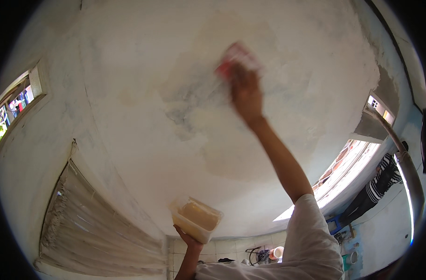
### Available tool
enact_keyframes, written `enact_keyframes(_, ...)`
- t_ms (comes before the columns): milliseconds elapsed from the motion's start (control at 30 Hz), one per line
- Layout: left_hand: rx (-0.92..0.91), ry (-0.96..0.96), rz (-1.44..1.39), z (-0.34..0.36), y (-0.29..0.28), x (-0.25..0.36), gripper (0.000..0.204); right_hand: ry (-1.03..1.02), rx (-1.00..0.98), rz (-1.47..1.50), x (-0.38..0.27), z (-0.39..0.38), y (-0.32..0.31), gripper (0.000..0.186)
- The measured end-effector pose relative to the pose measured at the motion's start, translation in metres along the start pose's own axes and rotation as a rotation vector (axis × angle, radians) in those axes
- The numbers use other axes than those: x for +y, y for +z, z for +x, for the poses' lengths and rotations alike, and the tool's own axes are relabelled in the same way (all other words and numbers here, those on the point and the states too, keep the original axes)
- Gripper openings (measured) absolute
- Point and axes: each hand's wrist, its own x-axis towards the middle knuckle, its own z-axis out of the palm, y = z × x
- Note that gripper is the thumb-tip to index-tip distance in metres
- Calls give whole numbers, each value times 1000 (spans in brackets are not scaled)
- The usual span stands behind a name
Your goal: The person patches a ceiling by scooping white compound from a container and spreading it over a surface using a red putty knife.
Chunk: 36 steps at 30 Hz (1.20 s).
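- Head view: the right grip (246, 95) clasped a red-and-white flat thing (236, 53), blurred, well above and to the right of the pale tub (192, 229).
- The left grip (188, 239) grasped that tub from beneath; its inside showed a tan colour.
- A patchy plastered surface (143, 116) spread above the tub and behind the flat thing; the blur hid whether they touched.
- Left of the tub hung a brownish cloth (96, 228).
- Far to the right of the tub stood a person in a striped top (374, 190).
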Motion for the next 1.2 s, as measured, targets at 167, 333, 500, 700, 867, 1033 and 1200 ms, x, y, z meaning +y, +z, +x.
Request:
enact_keyframes(167, -28, -12, 11, -5, 7, -2, 87, -397, -294, 372, -126, -128, -3, 47)
enact_keyframes(333, -51, -59, 51, -10, 31, -10, 88, -314, -555, 623, -130, -154, -35, 41)
enact_keyframes(500, -19, -67, 41, 0, 21, -9, 88, 139, 74, 842, -17, -46, -62, 16)
enact_keyframes(700, -40, -119, 66, -3, 32, -18, 88, 504, 303, 134, 109, 26, -75, 30)
enact_keyframes(867, -72, -133, 41, 3, 20, -16, 89, -10, 13, 151, -19, -50, -12, 42)
enact_keyframes(1033, -49, -140, 171, -16, 59, -24, 89, -99, -347, 526, -79, -129, -44, 34)
enact_keyframes(1200, -94, -92, 128, -7, 45, -21, 90, -38, 39, 514, 4, -62, -77, 27)
